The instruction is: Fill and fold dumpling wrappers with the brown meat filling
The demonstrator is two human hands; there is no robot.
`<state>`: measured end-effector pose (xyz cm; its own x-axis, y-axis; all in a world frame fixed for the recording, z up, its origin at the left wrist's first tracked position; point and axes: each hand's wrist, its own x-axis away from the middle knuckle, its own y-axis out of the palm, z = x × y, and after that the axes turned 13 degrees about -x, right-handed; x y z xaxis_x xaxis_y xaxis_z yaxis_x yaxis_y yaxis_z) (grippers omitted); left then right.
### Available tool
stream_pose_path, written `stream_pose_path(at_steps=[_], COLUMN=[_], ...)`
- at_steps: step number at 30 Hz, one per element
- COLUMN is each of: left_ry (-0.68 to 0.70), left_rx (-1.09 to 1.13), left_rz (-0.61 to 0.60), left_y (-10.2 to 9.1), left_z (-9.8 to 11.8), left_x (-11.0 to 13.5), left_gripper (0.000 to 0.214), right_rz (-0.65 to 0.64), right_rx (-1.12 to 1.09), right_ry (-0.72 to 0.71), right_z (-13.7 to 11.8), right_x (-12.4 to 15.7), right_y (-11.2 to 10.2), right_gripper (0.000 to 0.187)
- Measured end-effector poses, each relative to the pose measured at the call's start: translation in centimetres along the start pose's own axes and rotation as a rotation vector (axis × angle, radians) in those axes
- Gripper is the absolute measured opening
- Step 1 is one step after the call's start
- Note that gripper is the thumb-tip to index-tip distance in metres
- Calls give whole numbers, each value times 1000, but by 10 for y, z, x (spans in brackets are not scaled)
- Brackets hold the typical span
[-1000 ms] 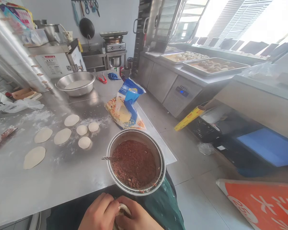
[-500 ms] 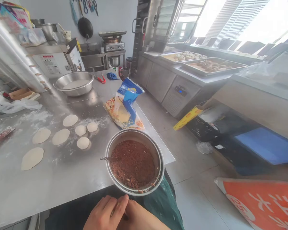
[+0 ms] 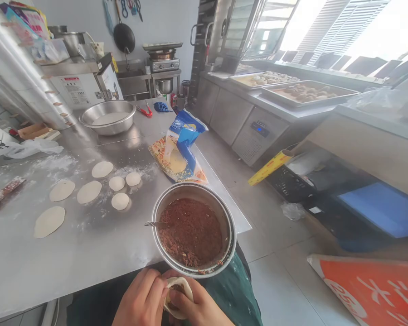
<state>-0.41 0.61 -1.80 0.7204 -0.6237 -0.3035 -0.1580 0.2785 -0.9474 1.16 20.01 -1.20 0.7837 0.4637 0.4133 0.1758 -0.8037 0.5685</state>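
- bottom centre of the frame: both hands are down in front of the surface, working one wrapper between them; it's got a bit of brown filling showing in the fold
- left hand is curled most of the way closed, fingers pinching the wrapper's left edge; right hand is cupped under and around it, thumb pressing on the rim, so half-closed with the wrapper sitting in it
- how it'll handle, my guess: soft, thin, light dough, bit floury so not too sticky; tears easy if you pull, and the filling looks wet so it'd squeeze out if you grip the middle; best to support it from below in the palm and only pinch at the rim
- just above the hands, a metal bowl of brown mince hangs a little over the surface's near edge; a spoon handle pokes out on its left side
- left middle of the frame: seven flat dough rounds laid apart on the floured steel, untouched
- above the bowl there's an opened blue and yellow bag; further back, upper left, a wide steel basin with something white in it
- right half is just floor, a counter with trays of baked stuff, and an orange sign in the lower right corner
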Motion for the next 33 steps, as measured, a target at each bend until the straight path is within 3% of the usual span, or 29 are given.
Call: stream_pose_path(at_steps=[3, 8, 13, 17, 20, 22, 26, 31, 33], left_ry=[48, 35, 99, 97, 130, 144, 68, 74, 58], left_rx=[-25, -47, -70, -66, -106, -95, -49, -65, -54], left_rz=[-30, 26, 37, 55, 73, 63, 37, 52, 58], left_y=[2, 5, 7, 9, 9, 9, 4, 2, 2], left_z=[1, 3, 2, 2, 3, 1, -3, -2, 1], left_x=[2, 2, 1, 3, 4, 3, 2, 0, 0], left_gripper=[33, 14, 35, 21, 33, 37, 18, 29, 21], right_rz=[7, 28, 37, 22, -8, -48, -43, -16, -14], right_rx=[87, 143, 269, 298, 316, 315, 183, 20, 40], right_ry=[-29, 71, -20, 63, 52, 48, 123, 46, 53], right_z=[-2, -10, -12, -20, -29, -34, -37, -23, -16], right_x=[0, 2, 0, 1, 2, 3, 8, 7, 4], right_y=[2, 4, 5, 4, 4, 4, 5, 7, 6], right_gripper=[41, 32, 10, 12, 5, 10, 23, 29, 30])
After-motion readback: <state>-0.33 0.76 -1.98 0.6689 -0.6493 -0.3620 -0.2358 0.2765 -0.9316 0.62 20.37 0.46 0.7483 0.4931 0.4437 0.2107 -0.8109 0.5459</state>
